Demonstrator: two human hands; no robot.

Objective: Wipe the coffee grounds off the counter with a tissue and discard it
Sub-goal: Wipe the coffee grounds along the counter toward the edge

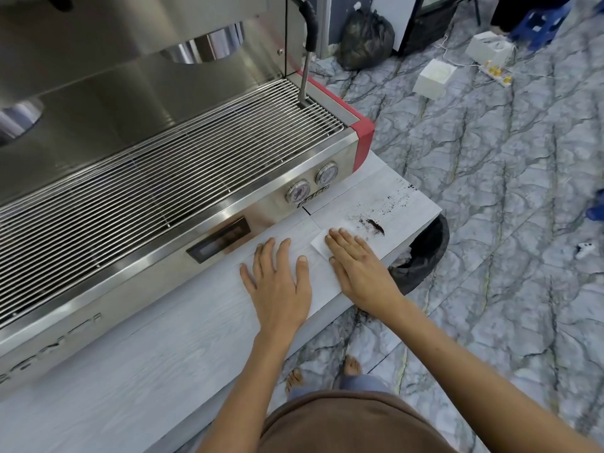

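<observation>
The right hand (356,266) lies flat, pressing the tissue (322,248) to the bench (147,354) just short of the coffee grounds (376,225). The left hand (277,282) rests spread and empty beside it. The tissue looks thin and limp — likely best pinned under flat fingers, then gathered around the grounds.

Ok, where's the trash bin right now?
The bin sits on the floor, just below the counter's right end, beyond the right hand.

Marbled grey floor (490,223) beneath a pale counter (147,354).
</observation>
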